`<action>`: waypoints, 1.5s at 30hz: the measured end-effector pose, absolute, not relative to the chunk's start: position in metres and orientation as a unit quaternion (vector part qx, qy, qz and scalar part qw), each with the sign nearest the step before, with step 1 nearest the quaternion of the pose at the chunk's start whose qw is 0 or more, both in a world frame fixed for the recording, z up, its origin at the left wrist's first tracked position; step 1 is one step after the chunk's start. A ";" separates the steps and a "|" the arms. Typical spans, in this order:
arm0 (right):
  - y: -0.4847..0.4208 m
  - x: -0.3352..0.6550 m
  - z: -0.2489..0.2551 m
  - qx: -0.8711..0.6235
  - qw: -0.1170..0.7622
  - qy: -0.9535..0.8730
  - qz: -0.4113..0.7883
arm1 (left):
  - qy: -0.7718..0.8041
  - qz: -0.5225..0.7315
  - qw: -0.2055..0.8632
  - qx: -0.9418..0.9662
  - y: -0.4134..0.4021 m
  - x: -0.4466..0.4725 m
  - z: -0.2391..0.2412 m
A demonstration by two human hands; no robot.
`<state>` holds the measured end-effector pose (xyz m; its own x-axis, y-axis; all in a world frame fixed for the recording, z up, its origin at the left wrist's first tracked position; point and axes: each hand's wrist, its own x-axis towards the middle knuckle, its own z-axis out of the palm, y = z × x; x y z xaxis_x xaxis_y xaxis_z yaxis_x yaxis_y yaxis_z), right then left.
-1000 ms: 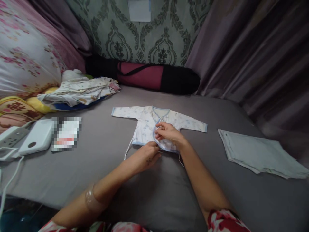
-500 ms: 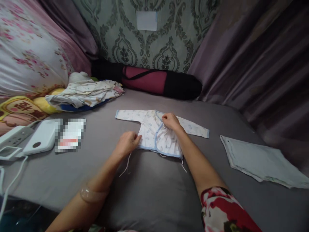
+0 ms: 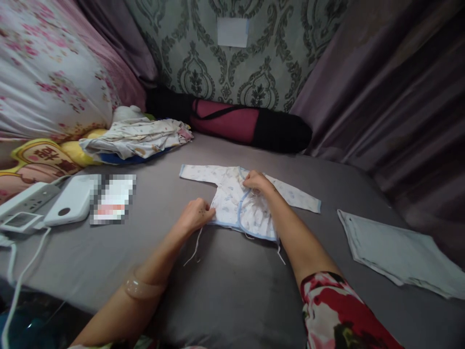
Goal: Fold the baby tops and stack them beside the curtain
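Home bedroom: grey bed sheet (image 3: pixel 225 286), floral quilt (image 3: pixel 47 72), damask wallpaper (image 3: pixel 225 63), curtains (image 3: pixel 392 97), baby clothes pile (image 3: pixel 134 138).

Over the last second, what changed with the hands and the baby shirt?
Both hands left the front middle of the baby shirt. The left hand slid out to its lower left corner; the right hand went up to the neckline. Shirt still flat on the bed; folded cloth and clothes pile unmoved.

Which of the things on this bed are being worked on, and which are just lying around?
In hand: baby shirt, its tie strings, left hand at its side edge, right hand pinching its front.
Lying about: folded grey cloth, pile of clothes, power strip, power bank, red and black bag.
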<state>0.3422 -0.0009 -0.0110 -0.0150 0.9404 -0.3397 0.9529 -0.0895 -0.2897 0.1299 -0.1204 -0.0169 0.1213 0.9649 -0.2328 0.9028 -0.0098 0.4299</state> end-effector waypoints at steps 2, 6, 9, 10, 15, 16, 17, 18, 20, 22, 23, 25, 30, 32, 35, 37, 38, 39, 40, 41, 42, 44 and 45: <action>-0.003 0.340 -0.010 0.703 0.000 0.680 -0.209 | 0.659 0.064 0.250 0.706 -0.121 0.129 -0.016; -0.005 0.337 -0.008 0.722 -0.006 0.666 -0.188 | 0.656 0.065 0.267 0.702 -0.120 0.127 -0.013; -0.003 0.338 -0.006 0.720 0.015 0.656 -0.225 | 0.657 0.064 0.278 0.698 -0.120 0.125 -0.013; -0.003 0.338 -0.006 0.715 0.017 0.658 -0.233 | 0.657 0.064 0.281 0.696 -0.119 0.124 -0.013; -0.008 0.335 -0.006 0.713 -0.016 0.678 -0.179 | 0.651 0.063 0.301 0.694 -0.118 0.118 -0.014; -0.009 0.335 -0.007 0.718 -0.021 0.677 -0.159 | 0.650 0.061 0.304 0.694 -0.117 0.117 -0.014; -0.010 0.335 -0.007 0.722 -0.022 0.677 -0.141 | 0.648 0.058 0.305 0.695 -0.116 0.116 -0.015; -0.011 0.336 -0.008 0.726 -0.021 0.675 -0.127 | 0.646 0.056 0.307 0.697 -0.116 0.115 -0.015; -0.013 0.339 -0.011 0.728 -0.016 0.676 -0.114 | 0.642 0.049 0.313 0.698 -0.115 0.114 -0.016; -0.014 0.343 -0.014 0.720 -0.016 0.684 -0.111 | 0.642 0.043 0.321 0.695 -0.114 0.113 -0.017; -0.014 0.345 -0.016 0.714 -0.019 0.691 -0.110 | 0.643 0.040 0.325 0.692 -0.113 0.112 -0.017; -0.016 0.347 -0.021 0.705 -0.022 0.702 -0.100 | 0.644 0.036 0.330 0.689 -0.113 0.111 -0.018; -0.020 0.344 -0.029 0.690 0.002 0.723 -0.026 | 0.639 0.028 0.331 0.694 -0.112 0.110 -0.020; -0.020 0.341 -0.025 0.682 0.016 0.731 0.000 | 0.639 0.021 0.329 0.694 -0.112 0.109 -0.020; -0.021 0.332 -0.016 0.672 0.032 0.739 0.021 | 0.642 0.008 0.329 0.692 -0.112 0.108 -0.015; -0.021 0.324 -0.012 0.661 0.034 0.749 0.022 | 0.641 0.002 0.330 0.693 -0.113 0.106 -0.012; -0.021 0.319 -0.012 0.651 0.027 0.758 0.017 | 0.644 -0.001 0.325 0.692 -0.114 0.105 -0.010; -0.022 0.314 -0.013 0.638 0.014 0.770 0.008 | 0.651 -0.001 0.312 0.691 -0.114 0.105 -0.010; -0.022 0.309 -0.016 0.622 -0.005 0.783 -0.005 | 0.661 0.005 0.291 0.691 -0.115 0.104 -0.010; -0.022 0.304 -0.020 0.607 -0.024 0.794 -0.019 | 0.669 0.021 0.262 0.695 -0.116 0.105 -0.010; -0.022 0.299 -0.025 0.595 -0.042 0.802 -0.034 | 0.669 0.048 0.229 0.706 -0.117 0.106 -0.011; -0.022 0.292 -0.036 0.588 -0.061 0.804 -0.061 | 0.640 0.115 0.174 0.740 -0.119 0.109 -0.014; -0.022 0.289 -0.042 0.593 -0.064 0.799 -0.074 | 0.620 0.137 0.163 0.755 -0.120 0.110 -0.015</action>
